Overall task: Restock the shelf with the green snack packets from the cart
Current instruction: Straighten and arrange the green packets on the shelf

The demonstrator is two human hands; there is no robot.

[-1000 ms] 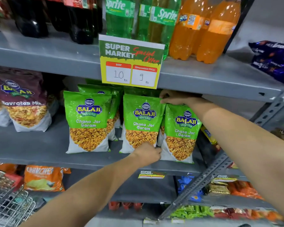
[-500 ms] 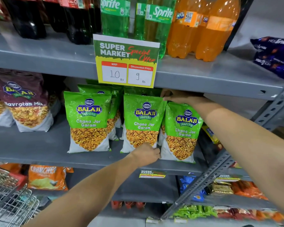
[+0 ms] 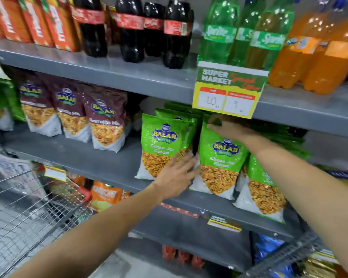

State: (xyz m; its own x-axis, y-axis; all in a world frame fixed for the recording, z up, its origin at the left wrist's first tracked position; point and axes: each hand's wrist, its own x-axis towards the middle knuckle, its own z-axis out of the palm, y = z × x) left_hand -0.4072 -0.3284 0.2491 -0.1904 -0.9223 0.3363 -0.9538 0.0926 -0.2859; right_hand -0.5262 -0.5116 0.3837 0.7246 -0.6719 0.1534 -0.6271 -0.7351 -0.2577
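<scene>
Three green snack packets stand upright in front on the grey middle shelf (image 3: 100,163): a left one (image 3: 165,145), a middle one (image 3: 219,157) and a right one (image 3: 265,189), with more green packets behind them. My right hand (image 3: 229,128) pinches the top edge of the middle packet, just under the price sign. My left hand (image 3: 177,175) has its fingers spread and lies flat against the lower edges of the left and middle packets. The wire cart (image 3: 28,207) is at the lower left; no green packets show in the part of it in view.
Maroon snack packets (image 3: 107,121) stand left of the green ones on the same shelf. Cola (image 3: 133,31), green soda (image 3: 219,31) and orange soda bottles (image 3: 319,57) fill the shelf above. A yellow and green price sign (image 3: 229,91) hangs from its edge. Orange packets (image 3: 105,194) lie on the shelf below.
My left hand has opened from a closed hold at the middle packet's bottom to spread fingers. The view has swung left, showing more of the cart and the maroon packets.
</scene>
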